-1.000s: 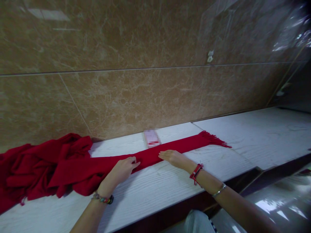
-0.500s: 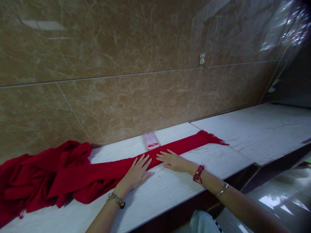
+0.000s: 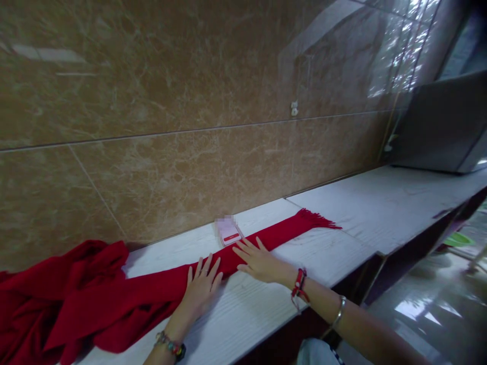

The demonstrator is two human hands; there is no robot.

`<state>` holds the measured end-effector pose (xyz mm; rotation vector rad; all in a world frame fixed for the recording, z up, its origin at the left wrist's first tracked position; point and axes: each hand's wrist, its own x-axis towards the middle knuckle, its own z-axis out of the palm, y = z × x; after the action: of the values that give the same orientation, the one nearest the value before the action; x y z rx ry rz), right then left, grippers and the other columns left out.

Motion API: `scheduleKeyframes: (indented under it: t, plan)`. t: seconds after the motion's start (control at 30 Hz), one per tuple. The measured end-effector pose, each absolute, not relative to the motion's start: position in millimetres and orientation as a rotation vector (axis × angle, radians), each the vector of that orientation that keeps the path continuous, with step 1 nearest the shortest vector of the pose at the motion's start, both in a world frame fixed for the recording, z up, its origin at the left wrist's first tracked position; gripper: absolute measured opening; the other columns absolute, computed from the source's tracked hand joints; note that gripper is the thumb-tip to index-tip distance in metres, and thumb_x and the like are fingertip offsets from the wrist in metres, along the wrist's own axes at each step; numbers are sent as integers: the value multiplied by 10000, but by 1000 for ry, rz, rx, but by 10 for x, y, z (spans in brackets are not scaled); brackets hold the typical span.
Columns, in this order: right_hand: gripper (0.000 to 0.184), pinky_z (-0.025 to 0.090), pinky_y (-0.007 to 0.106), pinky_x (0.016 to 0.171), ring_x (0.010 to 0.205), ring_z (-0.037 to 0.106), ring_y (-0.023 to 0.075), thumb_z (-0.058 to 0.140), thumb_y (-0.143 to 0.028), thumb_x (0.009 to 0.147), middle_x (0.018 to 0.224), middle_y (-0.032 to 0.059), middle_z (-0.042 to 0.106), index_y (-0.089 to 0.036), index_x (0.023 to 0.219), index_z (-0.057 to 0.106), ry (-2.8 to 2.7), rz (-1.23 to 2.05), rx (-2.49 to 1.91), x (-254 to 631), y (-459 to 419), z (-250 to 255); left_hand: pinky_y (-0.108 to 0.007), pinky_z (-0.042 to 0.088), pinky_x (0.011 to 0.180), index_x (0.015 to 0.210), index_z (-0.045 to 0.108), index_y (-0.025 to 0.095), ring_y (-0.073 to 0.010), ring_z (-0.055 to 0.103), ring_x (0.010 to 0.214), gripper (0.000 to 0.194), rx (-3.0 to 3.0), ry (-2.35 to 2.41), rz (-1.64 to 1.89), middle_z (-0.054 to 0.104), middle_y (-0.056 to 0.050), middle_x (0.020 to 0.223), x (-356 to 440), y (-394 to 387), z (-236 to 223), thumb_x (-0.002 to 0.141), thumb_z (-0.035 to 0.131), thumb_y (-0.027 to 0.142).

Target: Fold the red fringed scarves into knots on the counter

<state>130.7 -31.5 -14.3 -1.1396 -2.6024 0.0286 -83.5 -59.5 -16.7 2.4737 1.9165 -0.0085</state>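
A red scarf [image 3: 281, 232] lies along the white counter, its right part folded into a long flat strip that ends in a fringe. Its left part is heaped in loose folds. My left hand [image 3: 201, 286] rests on the strip near the middle, fingers spread, a ring on one finger and beads at the wrist. Just to the right, my right hand [image 3: 258, 261] lies on the strip with its fingers apart, a red band at the wrist and a silver bangle on the forearm. Neither hand grips the cloth.
Behind the strip, against the brown marbled wall [image 3: 171, 177], is a small pinkish pack [image 3: 229, 231], partly blurred out. The white counter [image 3: 258, 309] runs right to a large grey box-like object [image 3: 437, 126]. Below its front edge are a shiny floor and a green basin [image 3: 458, 239].
The view has turned to the right, bringing more of the grey box into sight. My left hand's fingers have spread and it sits slightly further left along the strip.
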Motion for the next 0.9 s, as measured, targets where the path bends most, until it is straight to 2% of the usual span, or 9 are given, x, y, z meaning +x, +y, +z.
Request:
scheduleKeyframes:
  t: [0.17,0.27,0.4,0.47,0.63,0.73,0.83,0.9]
  plan:
    - [565,120,560,1004,1294,158,260,188,-502,888,1412,102,230,-188,1352,257,-2698,182,-1056,1125,-224,-158,-535,154,1015,1344,239,264,-265,126,1306,474,2468,2051,-93,163,-22,1430,-884,-603,-198,882,216,369]
    - [556,127,567,997,1295,143,271,190,-490,890,1422,97,203,-203,1364,223,-2692,179,-1212,1527,-26,-287,-544,160,1007,1344,224,275,-270,129,1303,481,2483,2039,-122,154,-20,1429,-906,-597,-205,871,235,365]
    - [539,188,570,978,1287,175,277,192,-453,897,1406,121,241,-180,1360,238,-2637,40,-1480,2375,286,-443,-550,166,1003,1347,205,274,-268,121,1304,490,2486,1991,-108,133,-25,1430,-918,-583,-199,867,224,373]
    - [489,240,567,956,1274,216,278,217,-394,903,1394,124,272,-190,1343,284,-2576,-58,-1626,2785,437,-493,-551,171,1000,1350,197,267,-267,118,1304,494,2484,1969,-112,127,-30,1431,-927,-582,-189,867,216,369]
    - [395,267,519,964,1257,274,233,250,-230,888,1366,121,332,-196,1215,468,-2552,-187,-1737,3397,704,-499,-552,201,989,1345,231,269,-266,151,1300,486,2508,1950,-95,175,-35,1425,-944,-583,-196,866,224,353]
    - [395,236,534,973,1262,258,257,270,-244,886,1346,164,349,-139,1203,479,-2494,-236,-1705,3264,708,-450,-559,178,997,1313,329,261,-265,206,1289,460,2533,2037,-43,254,-42,1406,-908,-552,-239,871,238,349]
    - [487,261,512,972,1267,241,269,264,-344,897,1357,194,314,-80,1298,350,-2479,-223,-1495,2738,554,-397,-540,179,1010,1214,480,180,-268,246,1276,449,2591,2112,88,318,-92,1379,-819,-493,-286,882,224,341]
    - [534,247,475,997,1278,217,248,244,-389,901,1376,173,286,-77,1332,285,-2589,-121,-1282,2296,393,-363,-482,225,1019,1224,464,141,-254,234,1283,478,2655,2036,208,295,-108,1389,-754,-457,-305,885,223,377]
